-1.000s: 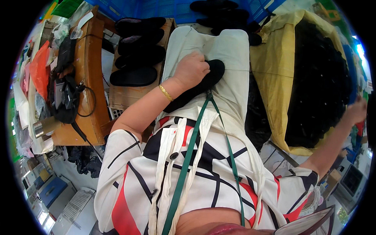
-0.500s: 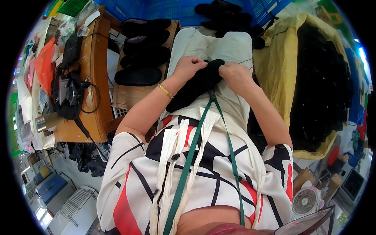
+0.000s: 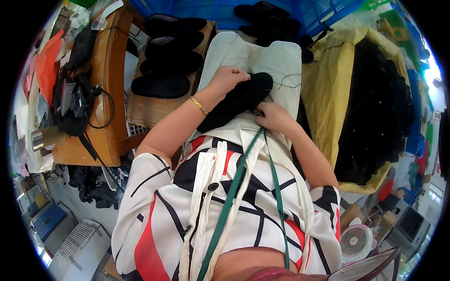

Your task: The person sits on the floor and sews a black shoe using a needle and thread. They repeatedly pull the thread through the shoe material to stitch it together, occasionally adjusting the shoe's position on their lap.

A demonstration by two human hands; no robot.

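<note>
A black cloth shoe (image 3: 239, 96) lies across my lap, its rounded end toward the upper right. My left hand (image 3: 229, 79) is closed, thumb and fingers pinching at the shoe's far edge. Close to its near edge, my right hand (image 3: 275, 117) has its fingers curled where the green cord (image 3: 240, 168) from my neck ends. What sits in those right fingers is hidden. A thin pale line like a needle shows at the shoe's rounded end, and a dark thread (image 3: 287, 86) trails from there over the off-white apron (image 3: 227, 54).
Several black shoes (image 3: 160, 87) stand on a cardboard box (image 3: 149, 110) at the left, beside a wooden table (image 3: 105, 75). A yellow sack (image 3: 327, 107) full of black pieces stands at the right. More dark shoes lie by a blue crate (image 3: 323, 14) at the far side.
My right hand has left the shoe's rounded end and moved down toward me, to the end of the green cord. My left hand still pinches the shoe. The needle-like line and thread now show.
</note>
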